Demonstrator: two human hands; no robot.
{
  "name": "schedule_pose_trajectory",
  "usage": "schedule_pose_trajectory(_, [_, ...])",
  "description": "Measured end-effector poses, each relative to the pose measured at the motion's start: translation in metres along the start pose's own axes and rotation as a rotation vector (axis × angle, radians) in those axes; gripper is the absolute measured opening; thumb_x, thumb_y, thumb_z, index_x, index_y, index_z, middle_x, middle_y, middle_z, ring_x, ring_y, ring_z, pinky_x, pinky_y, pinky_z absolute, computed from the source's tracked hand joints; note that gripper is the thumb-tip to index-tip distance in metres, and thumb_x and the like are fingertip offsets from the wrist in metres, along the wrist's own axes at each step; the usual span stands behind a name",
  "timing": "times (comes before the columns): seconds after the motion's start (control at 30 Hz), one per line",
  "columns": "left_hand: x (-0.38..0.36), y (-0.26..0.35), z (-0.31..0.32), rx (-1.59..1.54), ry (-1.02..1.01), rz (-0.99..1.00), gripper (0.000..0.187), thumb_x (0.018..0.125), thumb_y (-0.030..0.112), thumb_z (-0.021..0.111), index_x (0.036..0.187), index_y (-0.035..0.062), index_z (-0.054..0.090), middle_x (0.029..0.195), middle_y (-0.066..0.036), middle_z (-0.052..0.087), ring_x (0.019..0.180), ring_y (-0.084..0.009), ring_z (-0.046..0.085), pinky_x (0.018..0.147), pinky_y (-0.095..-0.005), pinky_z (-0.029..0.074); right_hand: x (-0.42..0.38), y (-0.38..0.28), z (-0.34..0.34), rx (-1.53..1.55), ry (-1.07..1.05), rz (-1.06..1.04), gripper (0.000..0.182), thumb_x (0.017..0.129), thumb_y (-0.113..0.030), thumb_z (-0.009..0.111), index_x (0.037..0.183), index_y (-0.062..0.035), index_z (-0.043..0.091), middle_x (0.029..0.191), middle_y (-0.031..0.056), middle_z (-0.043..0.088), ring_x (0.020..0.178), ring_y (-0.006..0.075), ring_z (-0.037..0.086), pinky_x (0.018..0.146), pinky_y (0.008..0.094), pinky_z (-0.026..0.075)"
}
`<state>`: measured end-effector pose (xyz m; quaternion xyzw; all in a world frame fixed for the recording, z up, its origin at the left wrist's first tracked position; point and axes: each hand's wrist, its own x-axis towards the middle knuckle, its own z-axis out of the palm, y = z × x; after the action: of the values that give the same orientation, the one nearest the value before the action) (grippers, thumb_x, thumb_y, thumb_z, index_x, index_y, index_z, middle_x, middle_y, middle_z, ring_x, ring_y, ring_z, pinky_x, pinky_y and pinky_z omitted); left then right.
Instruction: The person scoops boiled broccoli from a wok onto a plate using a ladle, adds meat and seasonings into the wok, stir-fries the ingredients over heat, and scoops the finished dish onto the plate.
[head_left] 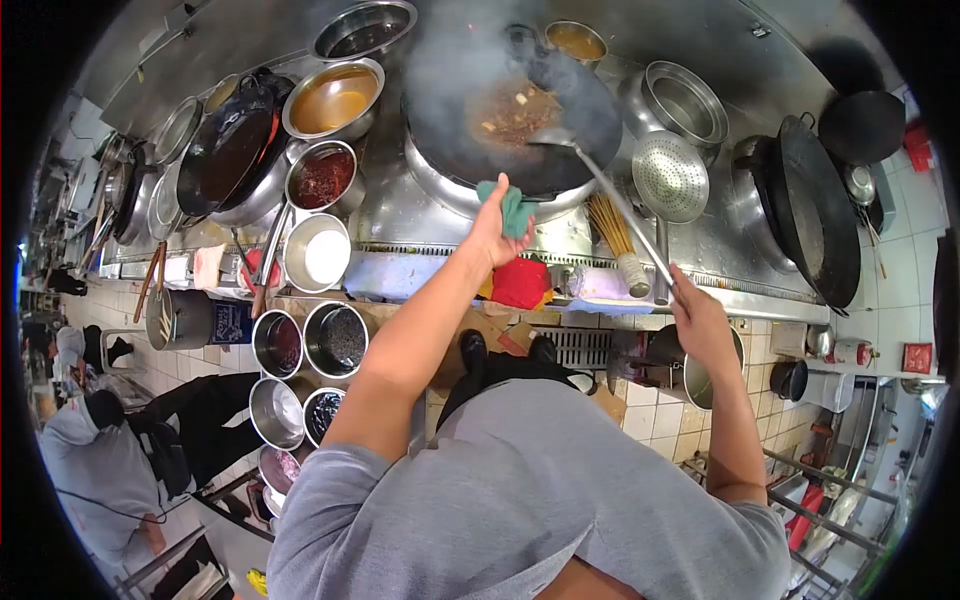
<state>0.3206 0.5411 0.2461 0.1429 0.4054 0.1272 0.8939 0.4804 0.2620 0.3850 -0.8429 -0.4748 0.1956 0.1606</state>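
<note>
left hand (pixel 492 225): closed grip on green cloth (pixel 513 208) at near rim of wok (pixel 512 110)
right hand (pixel 700 318): closed grip on near end of ladle (pixel 610 195) handle; bowl end in wok food
wok: far centre on burner, steaming, brown chunky food inside
handling: wok looks heavy, hot, stiff; hold only through cloth at rim; ladle long, rigid, likely slick; hold at handle end
left of wok: sauce bowls (pixel 322 178) on steel tabletop (pixel 390 210)
right of wok: strainer (pixel 670 176), second wok (pixel 815 210)
writing: none readable

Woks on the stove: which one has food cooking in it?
The steaming wok gripped by the left hand through a green cloth; the right hand holds its ladle. Others sit untended.
</note>
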Motion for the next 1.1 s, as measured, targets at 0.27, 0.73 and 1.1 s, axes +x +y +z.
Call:
schedule_pose_trajectory(0.27, [-0.062,-0.096,-0.041,0.086,-0.167,0.000,0.031,0.085,0.027,0.059,0.107,0.0066,0.052,0.087,-0.009,0.058,0.077,-0.0208,0.058,0.069,-0.0385,0.051,0.166,-0.048,0.090,0.728,-0.061,0.249,0.047,0.088,-0.017,0.051,0.134,-0.0126,0.041,0.071,0.0056,0.054,0.054,0.0131,0.051,0.046,0.0271,0.042])
schedule_pose_trajectory(0.73, [-0.060,-0.049,-0.066,-0.161,-0.028,0.173,0.028,0.083,0.032,0.054,0.097,0.0077,0.051,0.081,-0.009,0.057,0.068,-0.0205,0.056,0.064,-0.0343,0.047,0.141,-0.042,0.056,-0.026,0.099,-0.039,0.045,0.084,-0.018,0.055,0.126,-0.0072,0.048,0.092,0.0205,0.062,0.081,0.0343,0.062,0.075,0.0407,0.047])
schedule_pose_trajectory(1.1, [0.035,0.020,0.008,-0.147,0.072,-0.013,0.013,0.078,0.015,0.060,0.083,0.0080,0.050,0.079,-0.008,0.049,0.069,-0.0220,0.051,0.072,-0.0430,0.052,0.002,-0.012,0.045,-0.074,0.059,-0.160,0.049,0.085,-0.013,0.051,0.132,-0.0138,0.040,0.085,0.0224,0.058,0.071,0.0408,0.057,0.066,0.0477,0.046])
